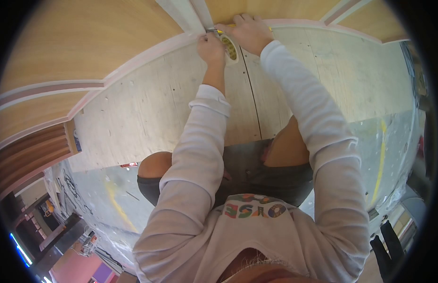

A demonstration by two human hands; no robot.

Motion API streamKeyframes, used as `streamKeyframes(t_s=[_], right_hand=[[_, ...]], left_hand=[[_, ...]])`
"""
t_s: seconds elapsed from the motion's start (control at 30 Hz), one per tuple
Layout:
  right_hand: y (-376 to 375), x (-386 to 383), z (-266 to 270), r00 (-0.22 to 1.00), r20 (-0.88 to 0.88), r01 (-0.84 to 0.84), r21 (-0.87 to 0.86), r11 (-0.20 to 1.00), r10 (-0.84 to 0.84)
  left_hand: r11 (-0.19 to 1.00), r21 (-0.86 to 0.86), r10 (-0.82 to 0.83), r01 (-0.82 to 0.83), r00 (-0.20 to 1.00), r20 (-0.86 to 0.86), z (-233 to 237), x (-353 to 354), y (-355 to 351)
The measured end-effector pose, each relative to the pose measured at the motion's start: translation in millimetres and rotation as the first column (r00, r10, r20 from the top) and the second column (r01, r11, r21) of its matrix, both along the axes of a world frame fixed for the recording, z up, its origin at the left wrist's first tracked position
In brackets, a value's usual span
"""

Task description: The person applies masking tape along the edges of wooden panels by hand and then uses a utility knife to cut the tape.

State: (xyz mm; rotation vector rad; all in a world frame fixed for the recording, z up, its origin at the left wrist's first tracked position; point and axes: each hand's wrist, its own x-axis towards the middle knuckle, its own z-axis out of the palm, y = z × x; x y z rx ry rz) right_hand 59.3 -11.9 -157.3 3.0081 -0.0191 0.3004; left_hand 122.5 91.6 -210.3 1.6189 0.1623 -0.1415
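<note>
My right hand (249,35) is closed around a thin yellow tool (219,31) with a grey metal end, whose exact kind I cannot make out. A bit of yellow also shows past the far side of that hand. My left hand (212,49) is closed with its fingertips at the metal end, beside the base of a white upright post (200,16). What those fingers pinch, if anything, is hidden. Just below the tool, between both hands, an oval thing (231,48) with a pale rim and yellowish patterned inside lies on the plywood board (148,104).
Wood panels (87,37) with pale and pinkish framing curve along the far side. A dark seam (251,89) splits the plywood. Brown slats (30,153) stand at left. Grey flooring with yellow lines (381,155) lies nearer me, and my bent knees (155,165) are over it.
</note>
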Motion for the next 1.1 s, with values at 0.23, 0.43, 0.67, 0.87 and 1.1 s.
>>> streamKeyframes(t_s=[0.23,0.43,0.67,0.87,1.1], right_hand=[[-10,-4,-6,0.997,0.063,-0.049,-0.017,0.999,0.050],[-9,0,-6,1.000,0.006,-0.014,-0.017,1.000,0.014],[-5,2,-3,0.999,-0.008,-0.035,-0.079,0.996,0.034],[-4,0,2,1.000,-0.007,-0.011,-0.077,0.997,0.010],[-6,-4,5,0.998,-0.054,0.019,-0.097,0.995,-0.025]], left_hand=[[0.999,-0.014,0.038,-0.037,0.999,0.039,-6,2,-2],[0.998,-0.057,0.008,-0.010,0.999,-0.034,1,0,-1],[0.991,-0.113,0.074,-0.073,0.997,0.004,-1,-4,-5],[0.991,-0.109,0.086,-0.084,0.996,0.016,-5,-1,-7],[0.993,-0.115,0.017,-0.023,0.998,-0.059,1,-2,-2]])
